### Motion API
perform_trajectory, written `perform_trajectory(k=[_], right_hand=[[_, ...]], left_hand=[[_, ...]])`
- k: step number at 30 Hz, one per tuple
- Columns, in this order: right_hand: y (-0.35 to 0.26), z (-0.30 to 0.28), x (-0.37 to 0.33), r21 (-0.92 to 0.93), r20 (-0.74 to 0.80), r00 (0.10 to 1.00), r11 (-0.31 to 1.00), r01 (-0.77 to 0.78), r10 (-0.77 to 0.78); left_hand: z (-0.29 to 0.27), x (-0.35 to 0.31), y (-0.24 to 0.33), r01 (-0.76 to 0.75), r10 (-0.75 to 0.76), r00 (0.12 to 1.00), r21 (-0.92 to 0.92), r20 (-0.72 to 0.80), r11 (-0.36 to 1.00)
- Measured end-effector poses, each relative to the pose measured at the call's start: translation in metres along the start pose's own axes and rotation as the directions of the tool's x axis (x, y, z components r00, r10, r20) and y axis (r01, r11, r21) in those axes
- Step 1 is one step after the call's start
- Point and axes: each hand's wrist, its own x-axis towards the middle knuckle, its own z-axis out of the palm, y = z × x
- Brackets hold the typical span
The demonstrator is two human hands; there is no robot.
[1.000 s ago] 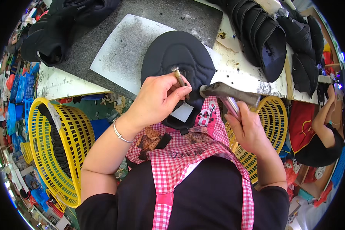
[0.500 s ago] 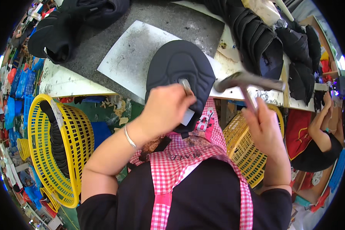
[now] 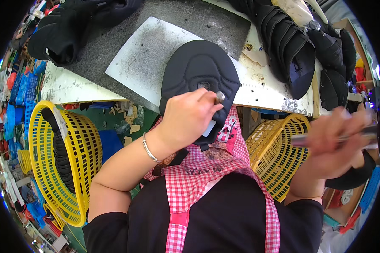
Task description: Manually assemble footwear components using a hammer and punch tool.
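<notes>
A black, padded, rounded piece (image 3: 200, 59) with moulded ridges lies over the table's near edge, its narrow end toward my apron. Close above it, my left hand (image 3: 188, 116) is closed around a short metal punch (image 3: 220, 97), whose shiny end sticks out past the fingers. Just beyond these fingers, a small rectangular patch (image 3: 203, 85) shows in the piece. A white tag (image 3: 208, 128) is partly covered by my hand. Out to the right, away from the table, my right hand (image 3: 337, 141) grips a hammer (image 3: 300, 140), both blurred by motion; its head is hard to make out.
A white sheet (image 3: 143, 55) and a dark grey mat (image 3: 173, 21) cover part of the table. Stacked black pieces (image 3: 283, 46) stand at the far right, more black pieces (image 3: 59, 36) at the far left. Yellow baskets (image 3: 86, 139) flank me. Another person's dark clothing (image 3: 350, 175) shows at right.
My right hand has swung the hammer away from the piece, out to the right. The punch in my left hand has tipped over and lifted off the rectangular patch.
</notes>
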Motion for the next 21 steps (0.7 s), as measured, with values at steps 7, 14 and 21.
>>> perform_trajectory(k=[7,14,21], right_hand=[[0.026,-0.016,-0.011,-0.781,-0.254,0.871,0.442,-0.441,0.421],[-0.015,-0.003,0.024,-0.512,-0.326,0.943,0.825,-0.239,0.071],[0.035,-0.005,-0.006,-0.893,-0.154,0.842,0.292,-0.343,0.518]], left_hand=[[-0.003,0.013,-0.017,0.566,-0.499,0.822,-0.504,0.276,0.653],[0.002,0.014,-0.021,0.329,-0.289,0.94,-0.251,0.183,0.91],[-0.008,0.022,-0.017,0.417,-0.358,0.877,-0.139,0.321,0.898]])
